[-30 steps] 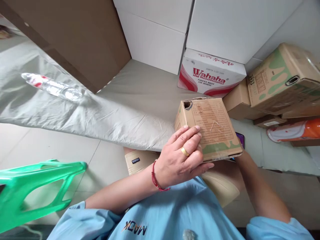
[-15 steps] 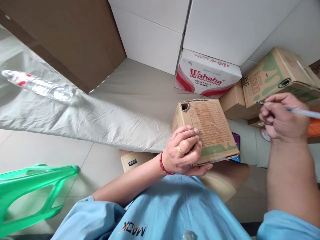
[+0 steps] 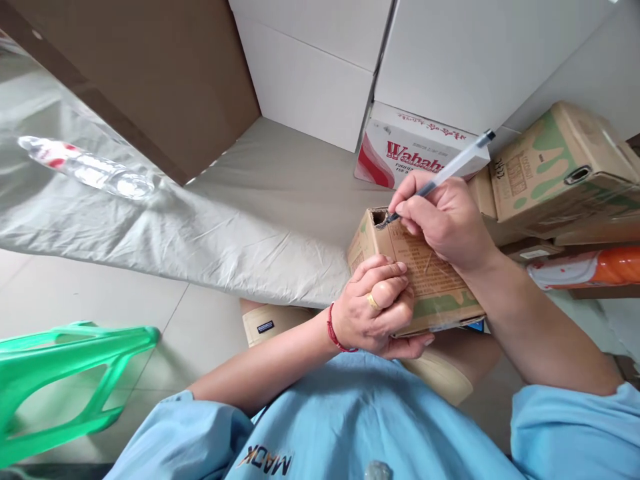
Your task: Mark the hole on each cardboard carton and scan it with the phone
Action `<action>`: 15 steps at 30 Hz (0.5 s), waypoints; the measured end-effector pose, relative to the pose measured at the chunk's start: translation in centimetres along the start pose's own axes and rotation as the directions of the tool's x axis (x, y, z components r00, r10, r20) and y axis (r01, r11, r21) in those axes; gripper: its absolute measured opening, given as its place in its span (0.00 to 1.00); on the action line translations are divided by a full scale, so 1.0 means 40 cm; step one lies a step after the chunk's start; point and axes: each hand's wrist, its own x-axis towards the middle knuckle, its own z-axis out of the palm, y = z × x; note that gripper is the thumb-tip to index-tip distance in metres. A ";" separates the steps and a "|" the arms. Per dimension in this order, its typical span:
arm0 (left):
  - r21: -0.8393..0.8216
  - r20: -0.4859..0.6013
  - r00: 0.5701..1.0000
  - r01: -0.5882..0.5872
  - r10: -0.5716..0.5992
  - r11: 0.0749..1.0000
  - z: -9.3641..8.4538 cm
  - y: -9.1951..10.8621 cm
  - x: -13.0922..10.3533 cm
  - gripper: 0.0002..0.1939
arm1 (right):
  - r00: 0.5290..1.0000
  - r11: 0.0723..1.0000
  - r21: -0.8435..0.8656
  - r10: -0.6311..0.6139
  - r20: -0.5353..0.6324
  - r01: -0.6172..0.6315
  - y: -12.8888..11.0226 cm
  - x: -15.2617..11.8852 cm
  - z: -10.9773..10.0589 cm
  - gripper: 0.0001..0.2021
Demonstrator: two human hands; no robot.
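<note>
A small brown cardboard box [image 3: 435, 297] with printed text and a green wavy band sits at the covered surface's front edge, close to my body. My left hand [image 3: 377, 303], wearing a ring and a red cord bracelet, grips the box's near left corner, fingers curled on top and thumb below. Between the fingers of my right hand [image 3: 445, 217] is a pen [image 3: 463, 160] with a clear barrel, its black end up. The pen's tip meets the box beside the cut-out hole [image 3: 380, 218], where dark scribbled marks show along the rim.
A white and red water carton [image 3: 383, 150] stands behind the box. At right are a green-patterned carton [image 3: 537, 167] and an orange bottle [image 3: 590, 267]. A clear plastic bottle [image 3: 90, 170] lies at far left; a green stool [image 3: 80, 380] stands below it.
My right hand has come from the far right over to the box, bringing the pen's tip down by the hole. My left hand keeps its grip on the box. The orange bottle is now uncovered.
</note>
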 end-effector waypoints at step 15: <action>-0.031 0.011 1.000 0.022 -0.022 0.999 -0.002 0.003 -0.006 0.16 | 0.999 0.976 -0.218 0.022 0.033 -0.014 -0.030 -0.010 0.006 0.09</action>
